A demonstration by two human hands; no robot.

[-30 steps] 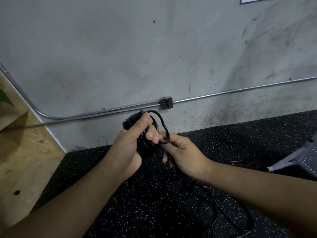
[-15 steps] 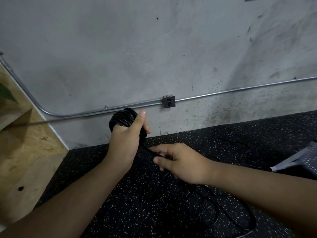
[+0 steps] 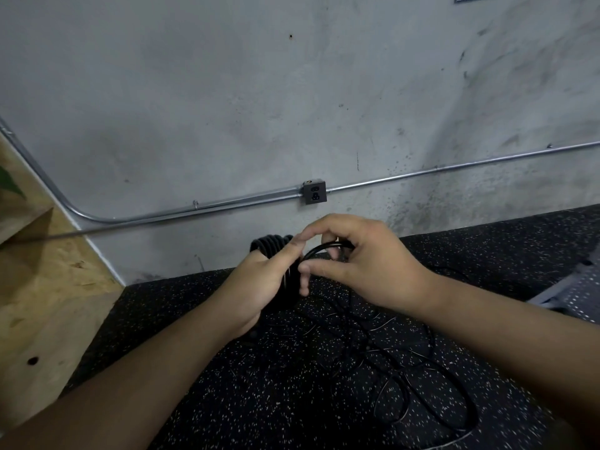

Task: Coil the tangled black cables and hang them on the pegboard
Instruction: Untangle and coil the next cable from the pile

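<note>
The left hand grips the coil, likely to keep its turns together; the right hand beside it pinches a loop of cable to lay on. Below the right hand, loose cable sprawls over the speckled floor; no pegboard shows.

rough concrete, bright metal, matt rubber, smooth black plastic
the outlet box is dull grey metal and the conduit leaving both its sides is smooth, shiny metal; the wall behind it is rough, stained concrete; below it the floor looks like matt black rubber flecked white, the coiled cable is smooth black plastic, and the loose cable shows a faint gloss; far left of it a panel is coarse chipped wood
</note>
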